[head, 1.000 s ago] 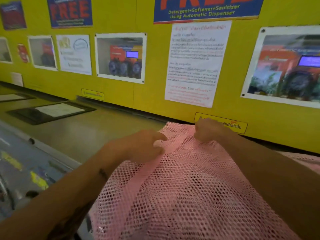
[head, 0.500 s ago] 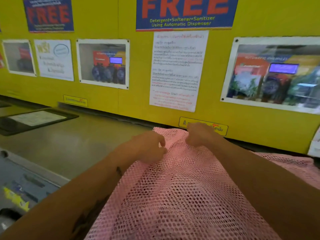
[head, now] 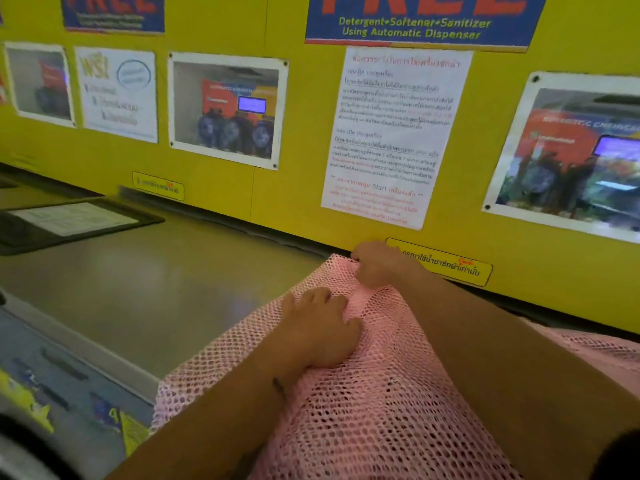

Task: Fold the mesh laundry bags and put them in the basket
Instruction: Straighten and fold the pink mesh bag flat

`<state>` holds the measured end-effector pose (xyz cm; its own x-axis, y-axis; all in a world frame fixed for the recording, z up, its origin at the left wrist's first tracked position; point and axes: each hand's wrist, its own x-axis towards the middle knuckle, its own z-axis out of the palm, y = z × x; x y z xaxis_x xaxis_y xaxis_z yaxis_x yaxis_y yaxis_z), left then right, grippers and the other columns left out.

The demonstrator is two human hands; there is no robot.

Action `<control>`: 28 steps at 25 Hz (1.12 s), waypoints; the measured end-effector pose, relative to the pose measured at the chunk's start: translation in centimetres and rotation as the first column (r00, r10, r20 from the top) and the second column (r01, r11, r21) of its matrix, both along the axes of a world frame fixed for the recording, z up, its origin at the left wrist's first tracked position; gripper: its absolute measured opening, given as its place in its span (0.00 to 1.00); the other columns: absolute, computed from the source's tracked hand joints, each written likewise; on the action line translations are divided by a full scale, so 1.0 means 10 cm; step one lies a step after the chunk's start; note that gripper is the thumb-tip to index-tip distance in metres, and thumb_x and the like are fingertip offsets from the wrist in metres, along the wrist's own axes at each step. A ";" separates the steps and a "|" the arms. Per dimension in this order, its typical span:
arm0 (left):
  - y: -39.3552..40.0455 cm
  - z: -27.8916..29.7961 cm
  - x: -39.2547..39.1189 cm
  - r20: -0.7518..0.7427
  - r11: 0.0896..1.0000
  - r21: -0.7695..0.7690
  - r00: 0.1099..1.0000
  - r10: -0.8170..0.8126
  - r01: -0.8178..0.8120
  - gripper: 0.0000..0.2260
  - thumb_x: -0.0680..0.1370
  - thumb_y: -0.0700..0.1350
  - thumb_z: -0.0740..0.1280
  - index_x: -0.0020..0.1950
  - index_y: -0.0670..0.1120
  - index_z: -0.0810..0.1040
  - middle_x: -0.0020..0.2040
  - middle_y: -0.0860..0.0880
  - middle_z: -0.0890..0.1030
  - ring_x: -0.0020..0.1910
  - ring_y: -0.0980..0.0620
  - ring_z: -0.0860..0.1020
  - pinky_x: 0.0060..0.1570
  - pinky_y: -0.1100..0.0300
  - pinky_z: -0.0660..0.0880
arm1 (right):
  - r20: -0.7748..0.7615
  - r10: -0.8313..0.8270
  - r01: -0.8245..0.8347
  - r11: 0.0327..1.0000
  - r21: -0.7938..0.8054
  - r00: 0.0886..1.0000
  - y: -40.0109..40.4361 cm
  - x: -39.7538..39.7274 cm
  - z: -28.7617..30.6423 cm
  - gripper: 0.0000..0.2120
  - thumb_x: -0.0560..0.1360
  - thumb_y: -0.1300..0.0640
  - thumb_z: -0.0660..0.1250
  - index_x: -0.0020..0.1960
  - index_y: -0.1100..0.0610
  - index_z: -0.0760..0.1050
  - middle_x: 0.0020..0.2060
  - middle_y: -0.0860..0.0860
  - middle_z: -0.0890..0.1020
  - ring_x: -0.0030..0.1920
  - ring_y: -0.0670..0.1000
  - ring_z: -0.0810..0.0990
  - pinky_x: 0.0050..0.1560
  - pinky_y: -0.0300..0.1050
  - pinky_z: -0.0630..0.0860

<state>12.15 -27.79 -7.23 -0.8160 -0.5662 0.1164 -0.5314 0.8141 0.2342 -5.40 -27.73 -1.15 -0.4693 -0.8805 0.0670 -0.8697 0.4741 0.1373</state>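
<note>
**On the worktop: pink mesh bag held at its far edge**

On the grey worktop (head: pixel 166 289), against the yellow wall (head: pixel 294 188), a pink mesh bag (head: pixel 374 403) is spread from the near right toward the far middle. Its far corner is pinched by the right hand (head: pixel 375 263), whose grip is closed on the mesh just below a yellow sticker (head: pixel 446 266). The left hand (head: pixel 320 327) is laid on the bag just near of the right one, with its fingers (head: pixel 325 299) curled into a bunched ridge of mesh, so that grip too is closed on the bag. A black-framed sheet (head: pixel 72 220) is seen at the far left of the worktop. Posters (head: pixel 394 133) are fixed to the wall.
</note>
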 end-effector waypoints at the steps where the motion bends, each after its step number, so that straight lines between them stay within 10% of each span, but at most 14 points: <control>1: -0.01 0.00 0.00 -0.003 1.000 0.000 1.000 -0.001 0.001 0.30 0.78 0.62 0.48 0.77 0.51 0.60 0.78 0.45 0.59 0.77 0.44 0.56 0.73 0.35 0.46 | -0.011 0.002 -0.002 1.000 -0.004 1.000 -0.02 0.01 0.00 0.12 0.74 0.55 0.63 0.56 0.56 0.78 0.53 0.55 0.81 0.52 0.57 0.77 0.53 0.53 0.76; 9: 0.00 0.01 0.00 -0.001 1.000 0.018 1.000 -0.014 0.014 0.30 0.78 0.61 0.47 0.77 0.51 0.58 0.79 0.45 0.56 0.77 0.45 0.53 0.73 0.35 0.44 | 0.031 -0.028 0.033 0.987 -0.155 0.999 0.10 -0.06 0.17 0.03 0.72 0.55 0.66 0.43 0.54 0.73 0.43 0.51 0.77 0.47 0.56 0.77 0.39 0.46 0.71; 15: 0.01 0.01 0.01 0.020 0.999 0.030 1.000 -0.017 0.017 0.30 0.78 0.61 0.47 0.78 0.50 0.56 0.79 0.44 0.56 0.77 0.45 0.52 0.73 0.35 0.42 | -0.063 -0.174 0.138 0.916 -0.376 0.983 0.04 -0.04 0.26 0.17 0.72 0.59 0.67 0.58 0.56 0.66 0.49 0.54 0.77 0.48 0.56 0.76 0.42 0.50 0.74; 22: 0.02 0.03 -0.01 0.045 0.999 0.043 0.999 -0.017 0.015 0.30 0.78 0.62 0.46 0.78 0.50 0.56 0.79 0.45 0.55 0.78 0.45 0.52 0.73 0.35 0.43 | 0.184 0.075 -0.074 0.997 -0.008 0.980 0.23 0.05 0.25 0.17 0.76 0.62 0.58 0.61 0.59 0.80 0.62 0.54 0.80 0.62 0.58 0.77 0.63 0.56 0.75; 28: -0.17 0.29 -0.13 0.353 0.999 0.002 0.934 -0.048 0.051 0.36 0.74 0.67 0.46 0.77 0.48 0.57 0.78 0.41 0.59 0.75 0.40 0.61 0.72 0.41 0.60 | 0.183 0.048 -0.055 0.998 0.033 0.982 1.29 -0.16 0.58 0.17 0.78 0.55 0.62 0.66 0.51 0.76 0.61 0.50 0.77 0.61 0.53 0.75 0.57 0.45 0.71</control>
<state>10.81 -29.46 -4.30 -0.8322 -0.5242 -0.1804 -0.5378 0.8425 0.0326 -6.97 -14.86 4.63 -0.4247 -0.9040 -0.0495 -0.9049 0.4256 -0.0088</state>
